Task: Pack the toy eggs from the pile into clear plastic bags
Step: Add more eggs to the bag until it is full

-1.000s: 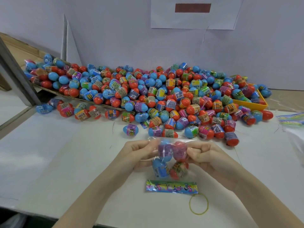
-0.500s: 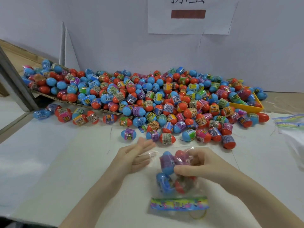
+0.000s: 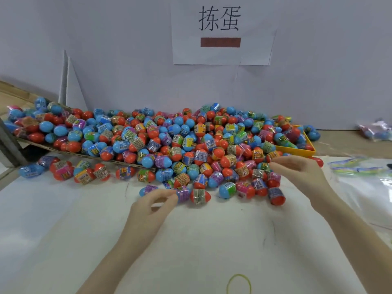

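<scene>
Pile of toy eggs point(image 3: 169, 141) runs along the far edge of the worktop point(image 3: 201, 240), banked against the back wall, spilling off a cardboard sheet point(image 3: 70, 150) at the far left and over a yellow tray point(image 3: 297, 151) at the far right. Left hand point(image 3: 148, 211) sits at the near fringe of the pile, fingers loosely curled, thumb and forefinger closing toward each other; fingertips touch or very nearly touch a purple-banded egg point(image 3: 183, 194), nothing yet held as far as can be told. That egg lies just beyond and to the right of the fingertips, long axis roughly crosswise, parallel to the worktop's near edge. An orange egg point(image 3: 200, 196) lies just beside it on the right, same lay; a blue egg point(image 3: 147, 190) sits right behind the left hand's knuckles. Right hand point(image 3: 297, 172) hovers over the right part of the pile, fingers relaxed and half spread, pointing left, empty; eggs directly under and ahead of its fingertips. Left hand is the nearer to a loose single egg; right hand has only crowded ones below. Judgement: next pick is the purple-banded egg, a short reach forward and right. Clear plastic bags point(image 3: 364, 187) lie at the right edge, well apart from the left hand, near the right. Yellow rubber band point(image 3: 239, 284) at the near edge
</scene>
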